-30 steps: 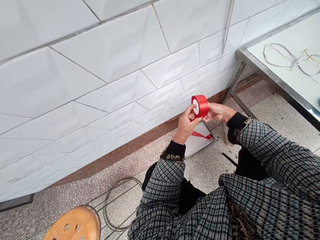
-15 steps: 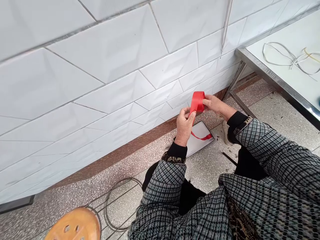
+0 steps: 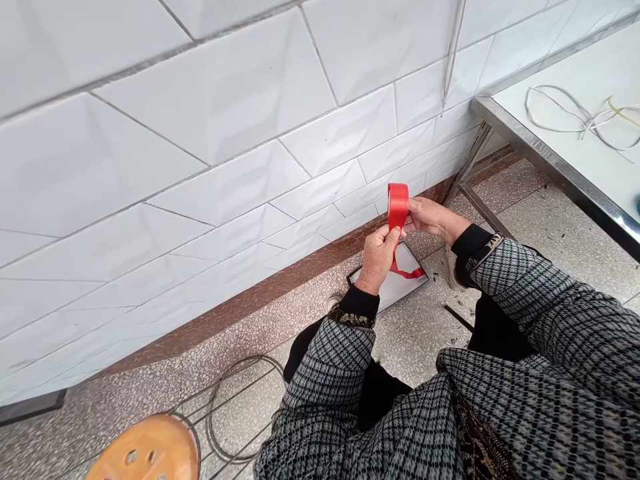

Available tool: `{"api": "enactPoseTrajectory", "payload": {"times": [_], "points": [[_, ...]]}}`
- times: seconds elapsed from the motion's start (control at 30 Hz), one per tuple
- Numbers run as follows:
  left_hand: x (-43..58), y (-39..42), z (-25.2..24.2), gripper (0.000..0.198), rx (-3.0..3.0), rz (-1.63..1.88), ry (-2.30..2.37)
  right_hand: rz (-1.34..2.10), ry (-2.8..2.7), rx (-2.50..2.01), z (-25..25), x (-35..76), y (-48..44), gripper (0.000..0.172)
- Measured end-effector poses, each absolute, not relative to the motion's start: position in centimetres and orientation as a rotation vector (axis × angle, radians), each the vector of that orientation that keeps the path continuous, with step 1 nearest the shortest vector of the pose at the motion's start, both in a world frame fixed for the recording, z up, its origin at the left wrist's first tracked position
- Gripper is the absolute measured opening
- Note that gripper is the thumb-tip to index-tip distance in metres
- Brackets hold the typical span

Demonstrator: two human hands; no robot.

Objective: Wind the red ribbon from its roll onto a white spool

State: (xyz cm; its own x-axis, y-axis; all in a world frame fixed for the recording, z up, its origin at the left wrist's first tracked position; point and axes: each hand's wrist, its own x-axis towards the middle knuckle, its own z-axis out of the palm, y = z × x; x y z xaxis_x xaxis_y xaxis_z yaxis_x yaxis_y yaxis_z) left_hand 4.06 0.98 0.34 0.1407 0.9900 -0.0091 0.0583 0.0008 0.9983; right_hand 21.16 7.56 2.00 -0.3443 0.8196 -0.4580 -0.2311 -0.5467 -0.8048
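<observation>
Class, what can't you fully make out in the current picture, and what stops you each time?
All in the head view:
Right hand: some fingertips, hidden by the red roll.
White panel: partly covered by the left hand and left sleeve.
Orange disc: cut off by the bottom edge.
White-topped table: cut off by the right edge.
Dark bits: too small to identify.

The left hand [image 3: 380, 253] covers part of the white, dark-rimmed panel [image 3: 397, 288]; part of the right hand [image 3: 433, 217] hides behind the red ribbon roll [image 3: 399, 205]. The bottom edge cuts off the orange stool seat [image 3: 145, 450], the right edge the steel-framed table [image 3: 585, 162]. Some dark scraps [image 3: 436, 275] are too small to identify.
</observation>
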Motion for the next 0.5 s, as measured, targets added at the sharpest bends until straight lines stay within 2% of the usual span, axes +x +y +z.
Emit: {"api": "enactPoseTrajectory", "payload": {"times": [0.2, 0.33, 0.5], "points": [[4.1, 0.7, 0.7, 0.049, 1.048, 0.981, 1.067, 2.136, -0.699, -1.157, 2.4, 20.8, 7.3, 0.038], [3.9, 0.0, 0.6, 0.047, 1.052, 0.986, 1.111, 2.205, -0.629, -1.093, 2.5, 20.6, 6.8, 0.032], [3.6, -1.6, 1.2, 0.020, 1.223, 1.195, 1.359, 2.326, -0.570, -1.030, 3.5, 20.8, 5.2, 0.028]]}}
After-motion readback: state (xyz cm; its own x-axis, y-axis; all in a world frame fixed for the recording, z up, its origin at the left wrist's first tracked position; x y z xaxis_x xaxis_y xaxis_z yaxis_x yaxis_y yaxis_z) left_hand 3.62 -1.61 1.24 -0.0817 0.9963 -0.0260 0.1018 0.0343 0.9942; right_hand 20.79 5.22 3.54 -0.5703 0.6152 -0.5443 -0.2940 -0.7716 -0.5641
